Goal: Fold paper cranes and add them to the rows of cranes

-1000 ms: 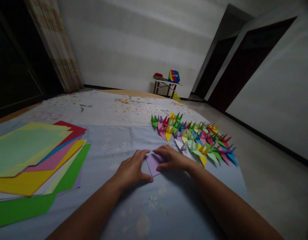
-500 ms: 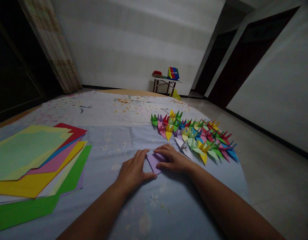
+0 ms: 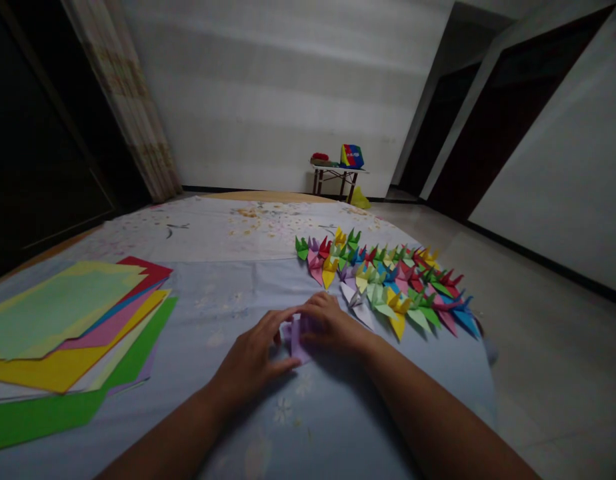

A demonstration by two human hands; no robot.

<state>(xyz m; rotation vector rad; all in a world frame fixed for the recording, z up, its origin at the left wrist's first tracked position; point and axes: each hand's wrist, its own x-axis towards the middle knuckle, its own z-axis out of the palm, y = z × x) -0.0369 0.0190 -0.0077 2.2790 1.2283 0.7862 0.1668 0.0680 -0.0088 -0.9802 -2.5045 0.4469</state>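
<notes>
A small folded piece of purple paper (image 3: 297, 341) lies on the blue cloth between my hands, with part of it lifted. My left hand (image 3: 255, 350) grips its left side, thumb at the near corner and fingers at the far edge. From the right, my right hand (image 3: 331, 327) holds the paper and covers much of it. The fingertips of both hands meet at the paper's far edge. Just beyond my right hand stand rows of folded paper cranes (image 3: 375, 293) in many colours.
At the left lies a fanned stack of coloured paper sheets (image 3: 63, 307). A pale floral tablecloth (image 3: 213, 233) covers the far part of the round table. By the back wall stands a small side table (image 3: 341, 170) bearing a colourful box (image 3: 352, 156).
The purple paper lay flat before; now part of it is raised. My hands have drawn closer together, fingertips meeting over its far edge. The camera view has shifted slightly.
</notes>
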